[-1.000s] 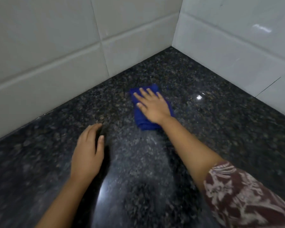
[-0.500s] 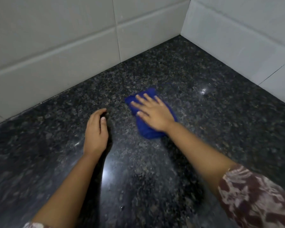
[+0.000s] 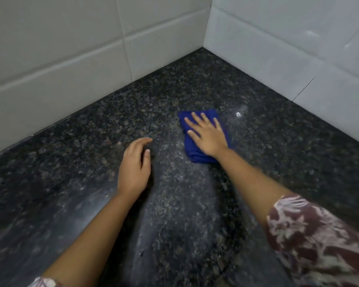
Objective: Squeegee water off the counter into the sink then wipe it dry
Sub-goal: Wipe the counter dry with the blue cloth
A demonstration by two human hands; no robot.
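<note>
A folded blue cloth (image 3: 192,151) lies on the dark speckled granite counter (image 3: 278,146), a little in front of the wall corner. My right hand (image 3: 207,135) presses flat on top of it with the fingers spread, covering most of the cloth. To its left, my left hand (image 3: 134,168) rests palm down on the bare counter, fingers loosely together, holding nothing. Neither a sink nor a squeegee is in view.
White tiled walls (image 3: 71,65) meet in a corner (image 3: 203,46) at the far end of the counter. A small bright glint (image 3: 238,114) shows on the granite just right of the cloth. A patterned sleeve (image 3: 311,235) covers my right upper arm.
My right hand has pushed the blue cloth a little farther from me and to the right, toward the corner. My left hand has stayed flat on the counter.
</note>
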